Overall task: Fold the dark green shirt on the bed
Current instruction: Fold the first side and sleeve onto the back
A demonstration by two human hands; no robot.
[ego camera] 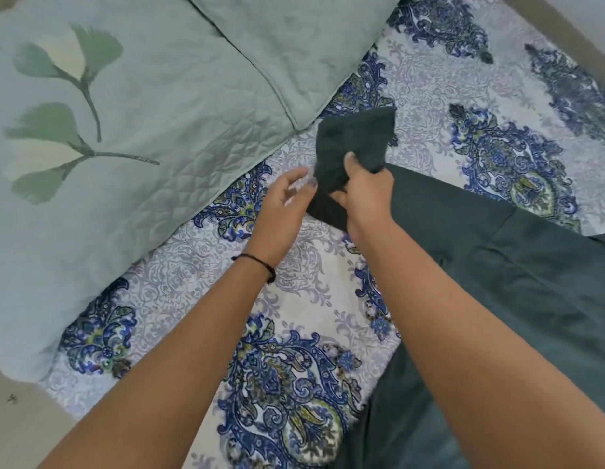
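Head view looks down on the dark green shirt (531, 299), a matte, deep forest-coloured garment with a visible seam running across its body. Most of it lies spread over the right side of the bed (179, 282), flat but gently rumpled, and it runs out of view at the right and bottom edges. One sleeve (355, 147) stretches up and to the left from the body, its squared cuff end resting just below the corner of the pillows.

The right hand (365, 194) is closed on that sleeve partway along, thumb pressed on top and fingers curled under, bunching the cloth. The left hand (284, 201) sits just beside the sleeve's left edge with its fingers loosely spread; the fingertips look to be brushing the fabric (motion blur makes contact hard to judge). A thin black cord (260, 265) circles the left wrist.

The bed sheet is pale with ornate blue and olive paisley medallions. Two quilted, sage-green pillows (159, 96) lie at the upper left, the nearer one printed with fan-shaped leaves on a stem.
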